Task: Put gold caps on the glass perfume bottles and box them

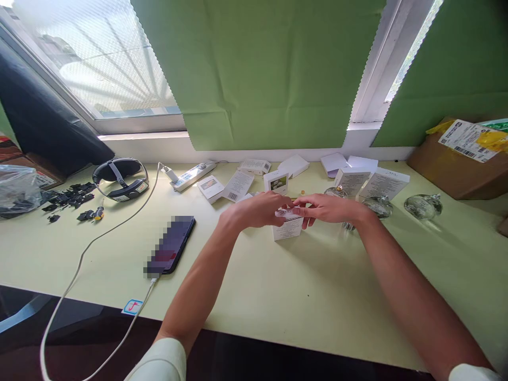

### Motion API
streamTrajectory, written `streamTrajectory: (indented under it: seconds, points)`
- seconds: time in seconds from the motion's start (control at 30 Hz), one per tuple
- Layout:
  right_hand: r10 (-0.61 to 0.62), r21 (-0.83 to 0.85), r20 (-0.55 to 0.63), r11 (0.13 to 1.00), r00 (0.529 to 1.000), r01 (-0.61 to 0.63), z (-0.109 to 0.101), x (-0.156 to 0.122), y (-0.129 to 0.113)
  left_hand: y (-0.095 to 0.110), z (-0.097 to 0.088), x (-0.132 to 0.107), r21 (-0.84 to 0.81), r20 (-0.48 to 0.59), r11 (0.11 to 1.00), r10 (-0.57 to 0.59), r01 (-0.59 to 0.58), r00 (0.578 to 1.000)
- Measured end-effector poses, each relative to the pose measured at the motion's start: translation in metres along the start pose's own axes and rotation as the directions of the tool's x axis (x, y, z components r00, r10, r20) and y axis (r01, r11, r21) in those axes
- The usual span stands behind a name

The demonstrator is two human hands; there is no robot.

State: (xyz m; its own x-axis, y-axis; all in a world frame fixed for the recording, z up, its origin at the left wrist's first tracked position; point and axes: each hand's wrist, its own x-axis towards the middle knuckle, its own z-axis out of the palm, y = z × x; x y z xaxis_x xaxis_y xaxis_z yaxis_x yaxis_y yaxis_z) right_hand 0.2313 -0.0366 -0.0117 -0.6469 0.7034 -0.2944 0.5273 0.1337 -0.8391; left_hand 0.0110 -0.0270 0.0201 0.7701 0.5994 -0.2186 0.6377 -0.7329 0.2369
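Observation:
A small white printed cardboard box [287, 230] stands upright on the table, between and below my two hands. My left hand [264, 208] is closed at the box's upper left edge. My right hand [326, 207] is closed at its upper right, with the thumb and fingers at the top. The fingers of both hands meet over the top and hide most of it. Close to my right hand are clear round glass pieces [423, 206], one of them partly behind the wrist. White boxes [384, 183] stand upright behind the glass pieces.
Several white boxes [238, 185] lie beyond my hands, near a power strip [194, 175]. To the left are a phone [174, 245] on a white cable [115, 226], a headset [120, 180] and small black parts [71, 196]. A brown carton [448, 164] sits at the right.

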Motion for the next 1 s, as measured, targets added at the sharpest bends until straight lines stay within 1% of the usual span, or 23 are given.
streamTrajectory:
  seconds: [0.13, 0.23, 0.4, 0.47, 0.53, 0.67, 0.83, 0.93, 1.0]
  points:
    - [0.003, 0.017, -0.009, 1.0, 1.0, -0.002, 0.001, 0.0, 0.001, 0.0, 0.001, 0.001, 0.016, -0.033, 0.999, 0.04, -0.039, 0.999]
    - [-0.009, 0.034, 0.005, 0.999, 1.0, 0.009, 0.001, 0.0, 0.001, 0.0, 0.0, -0.001, -0.003, -0.027, 0.999, 0.047, -0.047, 0.999]
    - [-0.025, 0.011, 0.015, 1.0, 1.0, 0.025, 0.001, 0.001, 0.001, -0.005, 0.0, -0.004, -0.016, -0.022, 0.999, 0.05, -0.051, 0.998]
    - [-0.024, -0.003, 0.016, 1.0, 1.0, 0.024, 0.001, 0.001, 0.002, -0.008, 0.0, -0.004, -0.054, -0.022, 0.996, 0.069, -0.07, 0.997]
    - [-0.016, -0.019, 0.012, 1.0, 1.0, 0.016, 0.001, 0.001, 0.002, -0.012, 0.0, -0.005, -0.129, -0.002, 0.988, 0.084, -0.084, 0.996]
    - [-0.007, -0.036, -0.007, 0.999, 1.0, 0.007, 0.001, 0.002, 0.003, -0.016, -0.005, -0.008, -0.252, 0.045, 0.965, 0.089, -0.075, 0.995]
    - [0.008, -0.071, -0.025, 0.997, 1.0, -0.01, 0.002, 0.002, 0.004, -0.019, -0.009, -0.01, -0.316, 0.079, 0.946, 0.106, -0.076, 0.991]
    - [0.027, -0.1, -0.038, 0.994, 0.999, -0.031, 0.002, 0.002, 0.002, -0.021, -0.008, -0.008, -0.332, 0.079, 0.941, 0.09, -0.059, 0.993]
    - [0.02, -0.102, -0.033, 0.995, 0.999, -0.024, 0.003, 0.001, 0.001, -0.022, -0.006, -0.006, -0.334, 0.078, 0.941, 0.077, -0.047, 0.994]
